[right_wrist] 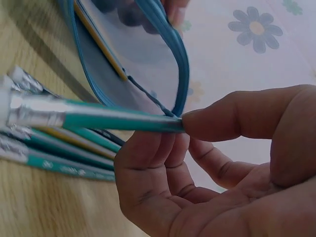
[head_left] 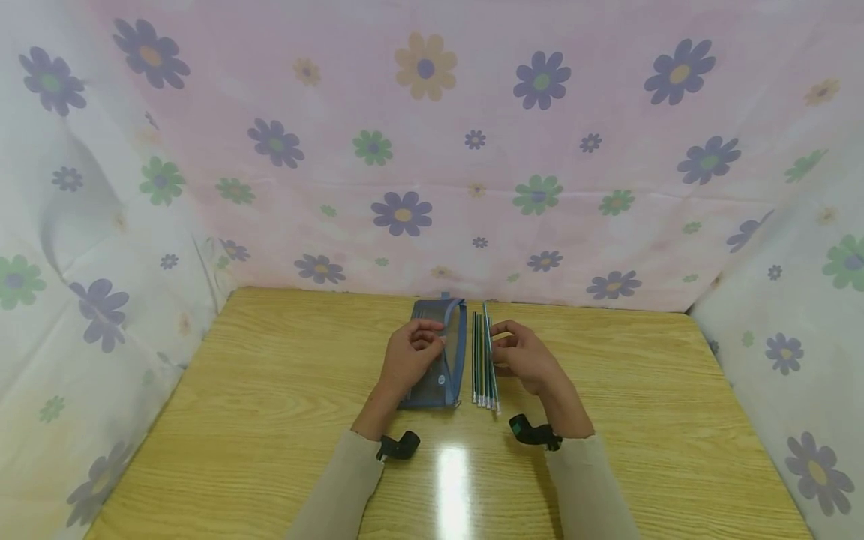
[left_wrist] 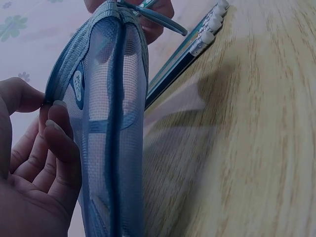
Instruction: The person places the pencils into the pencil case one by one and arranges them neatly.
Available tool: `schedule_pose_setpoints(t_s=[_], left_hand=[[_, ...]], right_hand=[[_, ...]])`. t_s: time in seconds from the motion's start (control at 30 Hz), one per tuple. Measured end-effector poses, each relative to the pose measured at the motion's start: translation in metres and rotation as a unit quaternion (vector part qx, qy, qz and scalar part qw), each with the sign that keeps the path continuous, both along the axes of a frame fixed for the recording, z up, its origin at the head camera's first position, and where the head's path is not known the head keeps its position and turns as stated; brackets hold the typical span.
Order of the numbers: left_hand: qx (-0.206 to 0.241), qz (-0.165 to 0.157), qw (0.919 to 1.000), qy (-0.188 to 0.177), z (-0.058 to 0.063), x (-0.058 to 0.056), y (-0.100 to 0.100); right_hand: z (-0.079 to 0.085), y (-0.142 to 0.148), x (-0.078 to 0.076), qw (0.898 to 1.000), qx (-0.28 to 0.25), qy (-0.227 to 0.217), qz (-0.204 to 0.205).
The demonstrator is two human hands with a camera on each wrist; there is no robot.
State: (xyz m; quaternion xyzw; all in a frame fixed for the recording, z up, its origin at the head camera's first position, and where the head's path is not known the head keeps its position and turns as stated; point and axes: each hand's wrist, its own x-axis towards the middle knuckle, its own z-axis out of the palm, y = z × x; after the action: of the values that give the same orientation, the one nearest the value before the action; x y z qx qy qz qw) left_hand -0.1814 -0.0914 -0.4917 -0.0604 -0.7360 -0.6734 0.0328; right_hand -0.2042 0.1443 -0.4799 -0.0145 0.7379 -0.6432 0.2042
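A blue mesh pencil case (head_left: 427,396) with a zipper lies on the table, its mouth gaping on the right side. My left hand (head_left: 412,360) pinches the zipper edge (left_wrist: 59,84) between thumb and fingertips, lifting that side. In my right hand (head_left: 529,356), a green pencil (right_wrist: 108,114) is pinched between thumb and fingers, its silver eraser end toward me. Several more pencils (head_left: 478,360) lie side by side on the table between the case and the right hand. Inside the case's mouth, a thin yellow stick-like item (right_wrist: 101,42) shows in the right wrist view.
The wooden table (head_left: 290,360) ends at a flowered cloth (head_left: 472,247) behind, with more such cloth at both sides. Black wrist devices (head_left: 400,445) sit at both sleeve cuffs.
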Motion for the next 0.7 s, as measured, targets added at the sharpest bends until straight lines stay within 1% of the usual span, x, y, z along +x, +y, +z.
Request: schedule_pose_setpoints(t_s=[0.27,0.5,0.7], left_hand=[[0.004,0.000,1.0000,-0.003,0.001,0.001,0.001],[0.004,-0.004,1.0000,0.003,0.001,0.000,0.002],[0.007,-0.006,0.9999,0.004,0.001,0.000,0.002]], right_hand=[[-0.006,-0.008,0.001,0.999,-0.033,-0.033,-0.019],[-0.005,-0.015,0.002,0.998,-0.056,-0.031,-0.030],[-0.007,-0.022,0.002,0.996,-0.063,-0.042,-0.053]])
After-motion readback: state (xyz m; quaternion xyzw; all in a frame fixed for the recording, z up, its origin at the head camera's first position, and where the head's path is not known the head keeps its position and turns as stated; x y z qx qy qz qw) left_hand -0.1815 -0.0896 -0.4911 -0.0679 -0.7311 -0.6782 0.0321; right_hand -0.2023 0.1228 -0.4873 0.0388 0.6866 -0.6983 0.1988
